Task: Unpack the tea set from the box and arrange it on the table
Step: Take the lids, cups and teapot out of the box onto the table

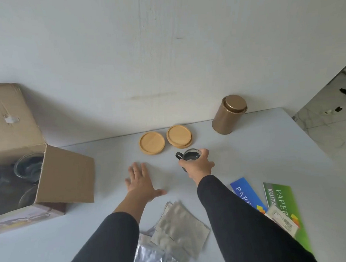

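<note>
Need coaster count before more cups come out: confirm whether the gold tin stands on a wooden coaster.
No: the gold tin stands directly on the table, right of both wooden coasters.

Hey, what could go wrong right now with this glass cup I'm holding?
The right hand grips the glass cup from above by its rim, so it might slip or tip when set down. The stacked wooden coasters beside it sit offset; a cup placed there could wobble.
</note>
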Motion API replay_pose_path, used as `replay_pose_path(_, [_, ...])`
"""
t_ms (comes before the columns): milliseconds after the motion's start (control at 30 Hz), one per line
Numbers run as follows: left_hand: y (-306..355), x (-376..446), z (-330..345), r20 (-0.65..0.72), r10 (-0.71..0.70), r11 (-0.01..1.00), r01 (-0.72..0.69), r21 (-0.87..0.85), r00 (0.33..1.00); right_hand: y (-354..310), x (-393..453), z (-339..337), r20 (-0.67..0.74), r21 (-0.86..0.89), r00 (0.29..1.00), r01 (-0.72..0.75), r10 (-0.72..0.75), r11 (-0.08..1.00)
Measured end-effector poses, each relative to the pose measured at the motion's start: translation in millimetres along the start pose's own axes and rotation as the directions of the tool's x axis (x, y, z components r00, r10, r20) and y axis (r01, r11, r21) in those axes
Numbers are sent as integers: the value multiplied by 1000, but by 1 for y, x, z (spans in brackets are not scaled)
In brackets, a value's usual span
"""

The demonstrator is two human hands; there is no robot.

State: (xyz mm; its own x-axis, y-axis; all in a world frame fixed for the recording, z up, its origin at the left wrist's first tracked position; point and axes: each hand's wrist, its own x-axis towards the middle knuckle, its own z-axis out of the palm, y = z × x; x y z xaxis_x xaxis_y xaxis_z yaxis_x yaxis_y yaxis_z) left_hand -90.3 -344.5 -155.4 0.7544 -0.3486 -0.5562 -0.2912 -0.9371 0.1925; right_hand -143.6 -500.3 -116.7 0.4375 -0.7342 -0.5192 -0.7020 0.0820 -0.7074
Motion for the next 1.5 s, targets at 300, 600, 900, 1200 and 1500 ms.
replay_pose_path(300, [1,6,0,23,-4,1000,5,-6,1000,-8,17,13,-33,-152,999,9,-15,988])
replay_pose_path(600, [-12,-3,-19,8,41,996,-40,-76,999,-20,-2,5,-183,-421,959,122,-216,899])
replay_pose_path(900, [-114,-45,-105,-494,68,991,-114,-63,867,-100,-102,79,8,-303,703,679,-711,668])
replay_pose_path(1200, [-303,-93,-123,-494,-59,997,80,22,867,-106,-212,229,407,-494,489,828,-772,264])
replay_pose_path(1500, [-351,-87,-114,-482,18,1000,-14,12,876,-114,-215,299,406,-766,688,615,-602,186])
